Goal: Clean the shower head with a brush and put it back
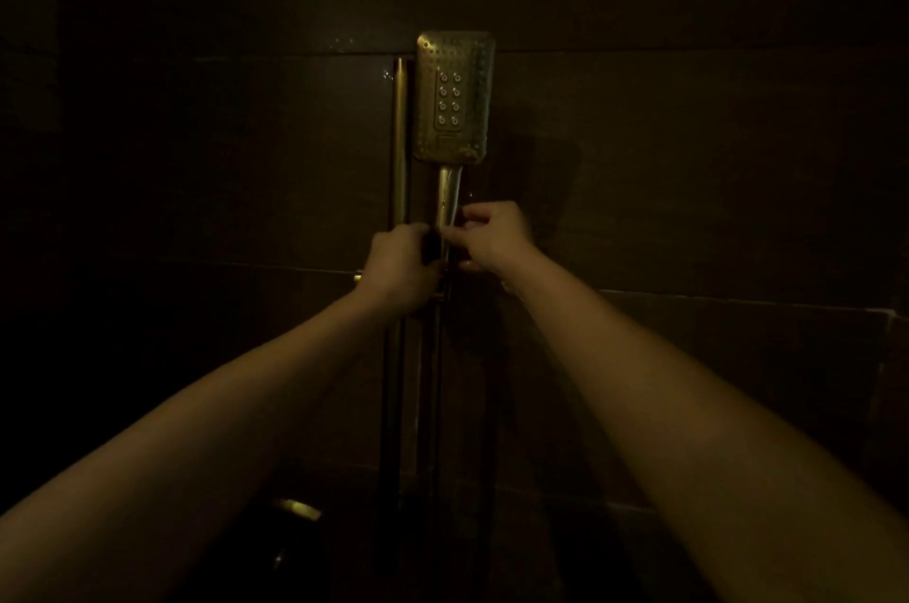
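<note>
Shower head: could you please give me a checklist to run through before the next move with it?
1. Shower head upright, spray face toward the camera: ok.
2. Right hand pinching the handle low down: ok.
3. Left hand, beside the rail: cannot tell what it grips.
4. Handle seated in place: cannot tell, the hands hide it.
5. Brush in view: not ok, none visible.
6. Light for judging cleanliness: not ok, very dim.
</note>
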